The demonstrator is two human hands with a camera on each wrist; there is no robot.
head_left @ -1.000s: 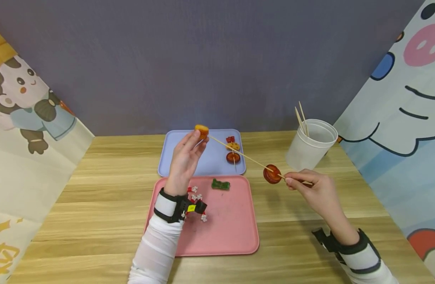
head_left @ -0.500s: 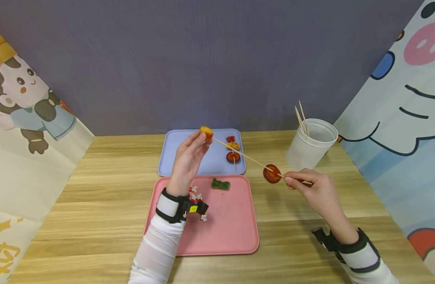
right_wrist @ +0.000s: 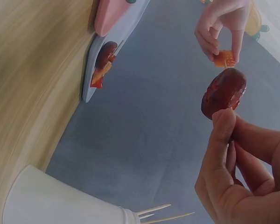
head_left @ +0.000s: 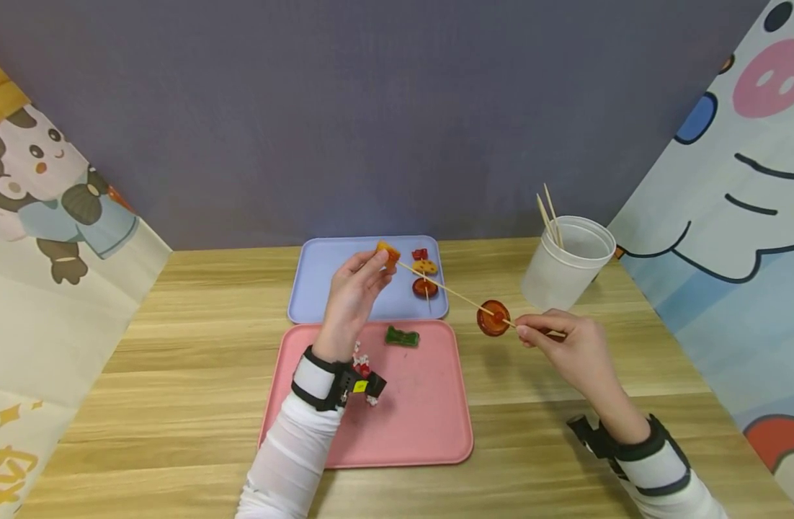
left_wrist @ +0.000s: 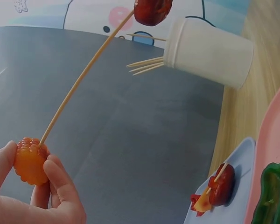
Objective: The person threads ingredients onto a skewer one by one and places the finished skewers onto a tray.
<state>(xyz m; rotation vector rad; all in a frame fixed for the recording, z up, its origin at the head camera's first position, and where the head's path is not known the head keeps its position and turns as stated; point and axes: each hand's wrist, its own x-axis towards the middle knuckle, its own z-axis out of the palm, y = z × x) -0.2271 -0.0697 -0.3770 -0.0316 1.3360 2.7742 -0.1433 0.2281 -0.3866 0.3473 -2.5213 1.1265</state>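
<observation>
My left hand (head_left: pixel 353 299) pinches an orange piece of corn (left_wrist: pixel 30 165) between thumb and fingers, above the blue tray. The tip of a wooden skewer (left_wrist: pixel 79 80) meets the corn's kernelled side in the left wrist view. Near its other end the skewer carries a round, glossy, dark red slice (head_left: pixel 493 318) that looks like sausage or mushroom. Just behind that slice, my right hand (head_left: pixel 568 344) pinches the skewer, over the table to the right of the trays. In the right wrist view the slice hides most of the skewer.
A blue tray (head_left: pixel 313 288) at the back bears a loaded skewer with red, yellow and dark red pieces (head_left: pixel 426 288). On the pink tray (head_left: pixel 429 432) lie a green pepper piece (head_left: pixel 402 336) and several red-and-white pieces (head_left: pixel 362 360). A white tub (head_left: pixel 559 270) of skewers stands right.
My left hand has moved right and slightly nearer with the corn, which has tilted, bringing it to the skewer's tip. The dark red slice has turned slightly; my right hand has barely moved.
</observation>
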